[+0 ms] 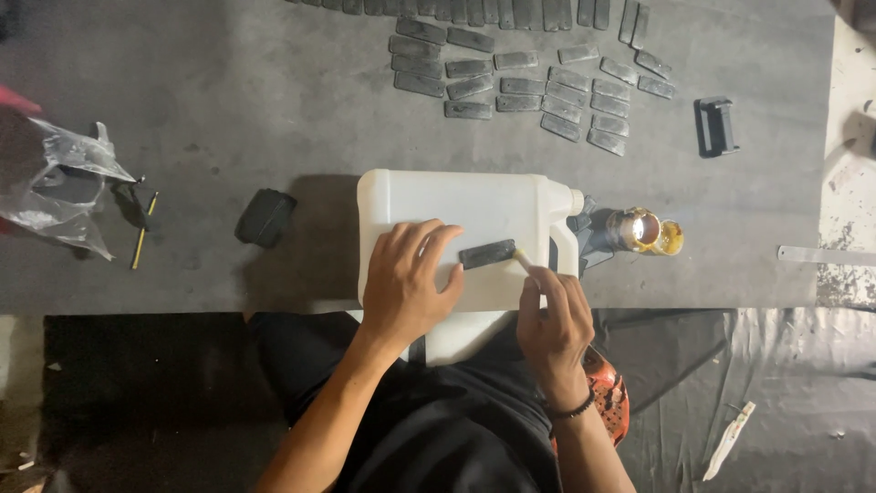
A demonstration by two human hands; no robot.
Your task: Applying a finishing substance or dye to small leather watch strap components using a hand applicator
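Observation:
A white plastic jerrycan lies flat on its side in front of me. On its top face rests a small dark rectangular strip. My left hand presses down on the strip's left end with the fingertips. My right hand grips a thin pale stick, and the stick's tip touches the strip's right end. Just right of the jerrycan's spout stands a small open tin with yellow liquid inside.
Several similar dark strips lie in rows on the grey floor beyond the jerrycan. A black pad sits to the left, a crumpled clear bag and a yellow pencil farther left. A black block lies at the right.

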